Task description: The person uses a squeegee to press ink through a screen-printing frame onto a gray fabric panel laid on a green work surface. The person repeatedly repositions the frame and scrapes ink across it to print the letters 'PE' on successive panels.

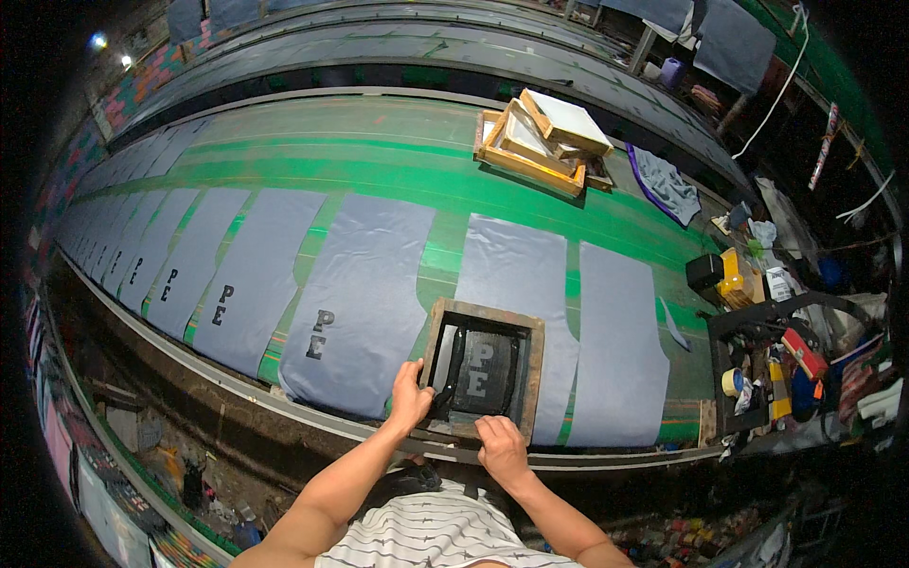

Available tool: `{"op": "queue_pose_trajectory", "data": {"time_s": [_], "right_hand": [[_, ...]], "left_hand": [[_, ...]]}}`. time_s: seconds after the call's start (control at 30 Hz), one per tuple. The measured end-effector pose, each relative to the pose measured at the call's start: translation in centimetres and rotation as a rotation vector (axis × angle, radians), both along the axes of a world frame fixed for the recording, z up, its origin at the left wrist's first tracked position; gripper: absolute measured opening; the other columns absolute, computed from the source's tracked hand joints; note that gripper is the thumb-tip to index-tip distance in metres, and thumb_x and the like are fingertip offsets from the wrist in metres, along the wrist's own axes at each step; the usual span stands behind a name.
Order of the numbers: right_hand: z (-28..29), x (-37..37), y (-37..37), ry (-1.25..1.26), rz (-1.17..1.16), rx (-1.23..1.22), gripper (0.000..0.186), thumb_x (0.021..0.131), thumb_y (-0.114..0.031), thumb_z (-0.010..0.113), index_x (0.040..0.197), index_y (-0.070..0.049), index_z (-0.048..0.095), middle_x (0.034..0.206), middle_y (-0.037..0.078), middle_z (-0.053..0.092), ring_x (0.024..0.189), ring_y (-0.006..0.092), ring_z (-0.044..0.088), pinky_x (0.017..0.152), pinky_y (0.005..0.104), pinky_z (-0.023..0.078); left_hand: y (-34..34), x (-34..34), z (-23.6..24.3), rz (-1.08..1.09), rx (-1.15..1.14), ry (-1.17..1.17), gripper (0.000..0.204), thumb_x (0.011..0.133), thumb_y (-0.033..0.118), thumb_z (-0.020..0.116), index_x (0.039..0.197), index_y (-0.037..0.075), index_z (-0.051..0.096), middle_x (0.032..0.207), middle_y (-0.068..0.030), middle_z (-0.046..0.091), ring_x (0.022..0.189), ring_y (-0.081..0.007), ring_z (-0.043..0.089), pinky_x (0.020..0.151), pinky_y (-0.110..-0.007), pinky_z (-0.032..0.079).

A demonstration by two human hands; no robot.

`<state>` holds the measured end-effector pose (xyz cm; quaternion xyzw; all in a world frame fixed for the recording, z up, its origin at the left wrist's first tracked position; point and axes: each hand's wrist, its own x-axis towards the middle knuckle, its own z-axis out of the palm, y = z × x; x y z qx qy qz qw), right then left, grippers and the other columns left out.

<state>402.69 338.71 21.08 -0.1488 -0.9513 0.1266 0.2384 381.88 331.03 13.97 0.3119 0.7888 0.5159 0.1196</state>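
Note:
A wooden-framed printing screen point(536, 364) lies on a grey-blue fabric panel point(516, 248) at the near edge of the long table. Dark ink surrounds the letter stencil point(479, 364) inside it. My left hand point(411, 396) is closed around the screen's left side, near its lower corner. At the near side of the frame, my right hand point(502, 449) has its fingers bent down over a flat greyish squeegee point(462, 418), whose grip is mostly hidden. Left of the screen, another panel point(365, 256) bears black printed letters point(318, 336). To the right lies an unprinted panel point(620, 331).
Several printed panels point(208, 256) run in a row leftward along the green table point(398, 156). Stacked wooden screens point(544, 142) stand at its far side beside a grey cloth point(666, 180). A dark bin point(724, 379) of tools and tape adjoins the right end.

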Motion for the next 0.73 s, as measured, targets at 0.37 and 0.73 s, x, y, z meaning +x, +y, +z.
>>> {"op": "queue_pose_trajectory", "data": {"time_s": [0.37, 0.73], "right_hand": [[-1.4, -5.9, 7.9, 0.076, -0.029, 0.117, 0.037, 0.065, 0.008, 0.060, 0.101, 0.002, 0.065, 0.104, 0.015, 0.065, 0.100, 0.0349, 0.061, 0.090, 0.0439, 0.051], [-0.9, -9.2, 13.0, 0.060, -0.020, 0.053, 0.025, 0.071, 0.004, 0.064, 0.096, -0.003, 0.063, 0.102, 0.015, 0.065, 0.097, 0.0344, 0.061, 0.087, 0.0442, 0.051]], "left_hand": [[-0.2, -0.1, 0.2, 0.011, -0.012, 0.025, 0.054, 0.070, 0.000, 0.064, 0.123, -0.006, 0.056, 0.110, -0.0218, 0.057, 0.108, -0.0424, 0.056, 0.095, -0.044, 0.046], [-0.5, 0.2, -1.0, 0.008, 0.017, 0.016, 0.057, 0.069, 0.000, 0.064, 0.125, -0.005, 0.056, 0.113, -0.0227, 0.058, 0.111, -0.0421, 0.055, 0.097, -0.044, 0.045]]}}
